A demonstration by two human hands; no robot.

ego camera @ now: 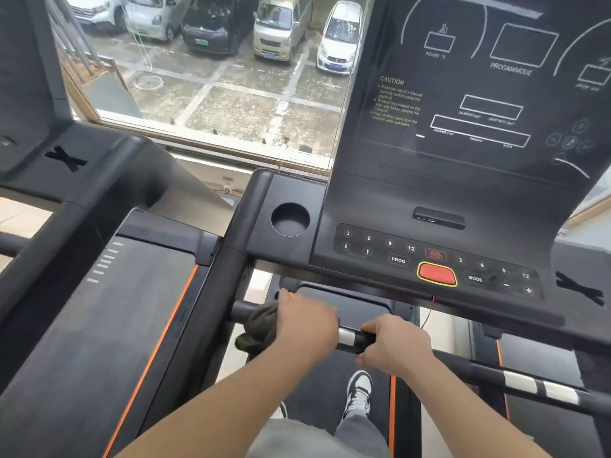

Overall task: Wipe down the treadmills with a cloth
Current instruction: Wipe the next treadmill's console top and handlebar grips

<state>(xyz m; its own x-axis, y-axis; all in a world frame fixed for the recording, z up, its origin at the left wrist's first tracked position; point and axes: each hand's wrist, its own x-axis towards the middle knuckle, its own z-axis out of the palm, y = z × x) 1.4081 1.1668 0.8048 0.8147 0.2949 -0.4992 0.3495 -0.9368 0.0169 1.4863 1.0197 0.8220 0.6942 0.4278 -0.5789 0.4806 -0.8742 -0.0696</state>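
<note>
I stand on a black treadmill whose console [439,256] has a red stop button [436,274] and a tall dark display [479,94]. A black crossbar handle [355,340] with silver sensor bands runs in front of me. My left hand [305,327] presses a dark brown cloth [259,328] around the bar's left end. My right hand [395,347] grips the same bar just to the right, beside a silver band. My shoe [358,390] rests on the belt below.
A second treadmill [109,309] with orange trim stands close on the left. A round cup holder [290,219] sits left of the keypad. Beyond is a large window [211,77] over a car park. Another treadmill's edge [542,375] shows at right.
</note>
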